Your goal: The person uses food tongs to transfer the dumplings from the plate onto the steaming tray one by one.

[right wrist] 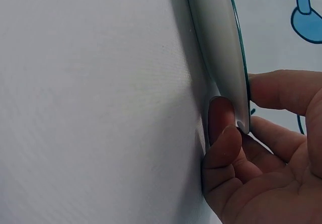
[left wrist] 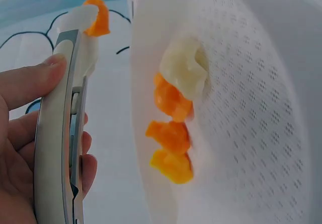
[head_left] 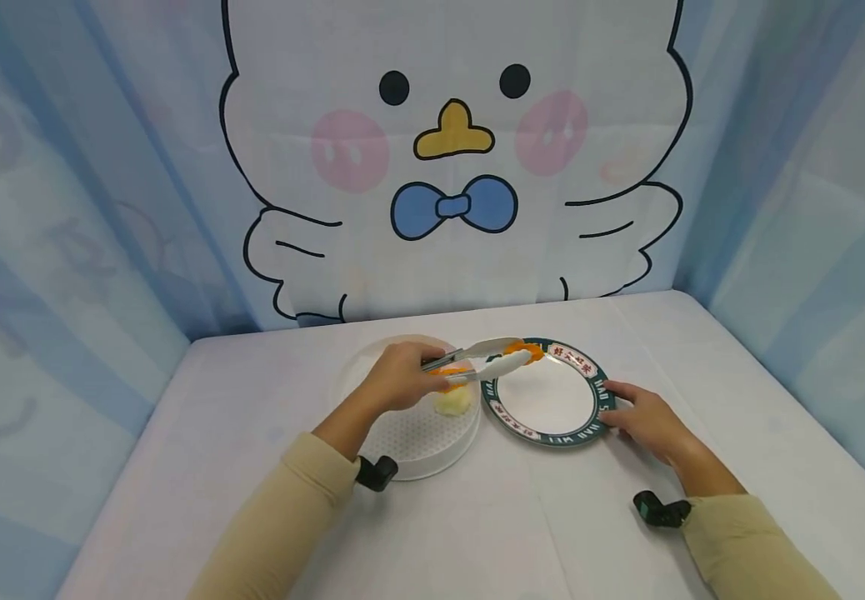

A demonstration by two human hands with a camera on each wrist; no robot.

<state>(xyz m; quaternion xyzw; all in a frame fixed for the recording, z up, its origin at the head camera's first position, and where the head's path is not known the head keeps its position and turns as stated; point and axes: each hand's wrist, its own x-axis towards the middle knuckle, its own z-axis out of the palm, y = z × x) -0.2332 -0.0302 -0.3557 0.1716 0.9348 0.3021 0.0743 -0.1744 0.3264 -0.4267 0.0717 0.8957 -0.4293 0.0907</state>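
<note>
My left hand [head_left: 404, 377] grips a pair of tongs [left wrist: 54, 133] with metal arms and pale tips. Between those tips is an orange dumpling-like piece [head_left: 528, 352], over the left part of a round plate [head_left: 545, 396]. That plate is white with a dark green, lettered rim. My right hand [head_left: 648, 423] pinches the plate's right rim, fingers beneath and thumb above. Under my left hand stands a white round steamer tray [head_left: 410, 454] with a perforated bottom. Inside it lie a pale dumpling-like piece [left wrist: 185, 67] and several orange and yellow ones [left wrist: 171, 136].
A white cloth covers the table [head_left: 552, 533]. Behind it hangs a curtain [head_left: 455, 267] printed with a cartoon bird, and blue curtains [head_left: 50, 250] enclose the sides. The steamer tray and the plate stand side by side, rims close together.
</note>
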